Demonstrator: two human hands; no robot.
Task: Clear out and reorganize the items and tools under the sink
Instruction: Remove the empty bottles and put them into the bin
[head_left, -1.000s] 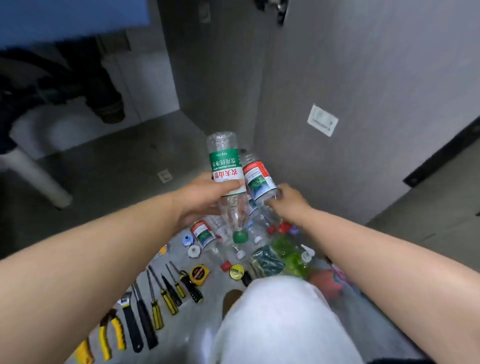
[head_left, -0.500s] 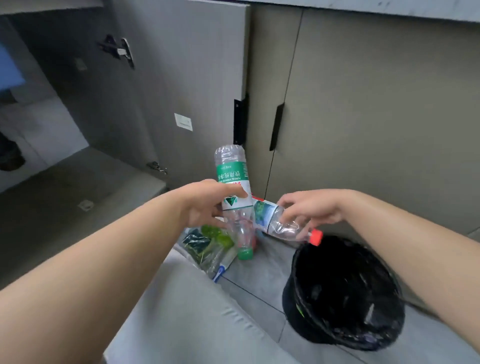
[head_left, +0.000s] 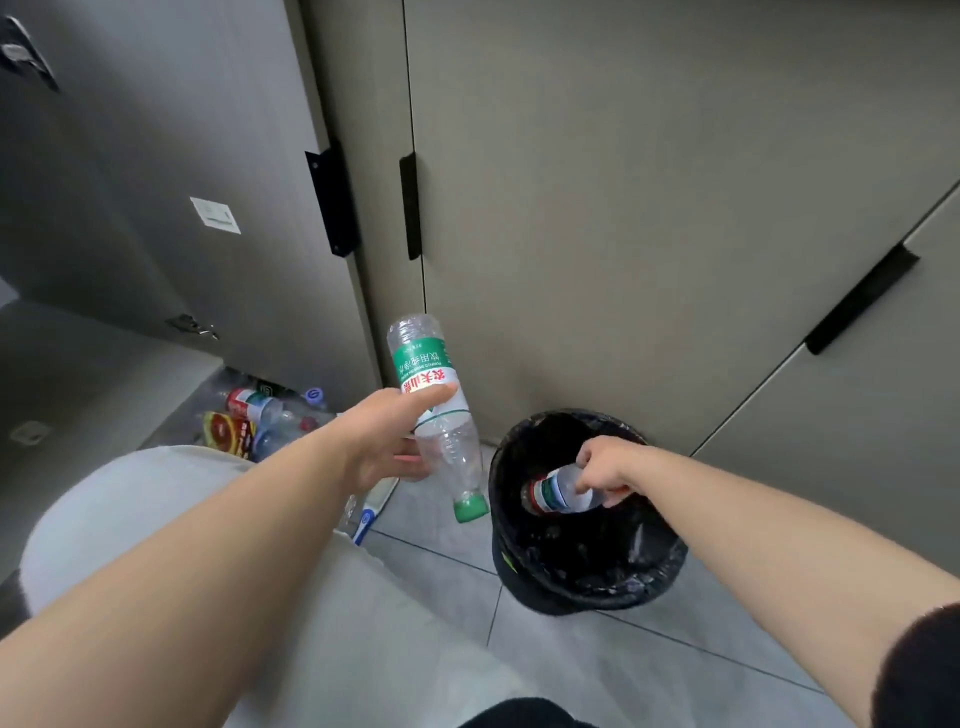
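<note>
— While the right hand (head_left: 605, 470) hangs over the bin (head_left: 511, 577), what does it hold?

— A small bottle (head_left: 558, 493), clear, with a red and green label. The fingers are curled round its clear end. The bottle lies almost level inside the bin's mouth, above the black liner, and whether it touches the liner I cannot tell.

— And the left hand (head_left: 384, 441)?

— It is just left of the bin and higher than its rim. The thumb lies across the label of a larger bottle (head_left: 434, 410) and the fingers wrap round behind it, so the grip is closed on the bottle.

— How does that one sit?

— Upside down and tilted. Its green cap (head_left: 470, 506) is the lowest part, just beside the bin's left rim.

— What else is near?

— The closed cabinet doors (head_left: 623, 208), with black handles (head_left: 410, 205), stand right behind the bin. Well to the left of the bin, a heap of bottles (head_left: 260, 415) lies at the foot of an open door (head_left: 156, 182). The bin stands on grey floor tiles (head_left: 597, 665). A knee in pale trousers (head_left: 130, 519) is left of the bin, nearer the camera.
</note>
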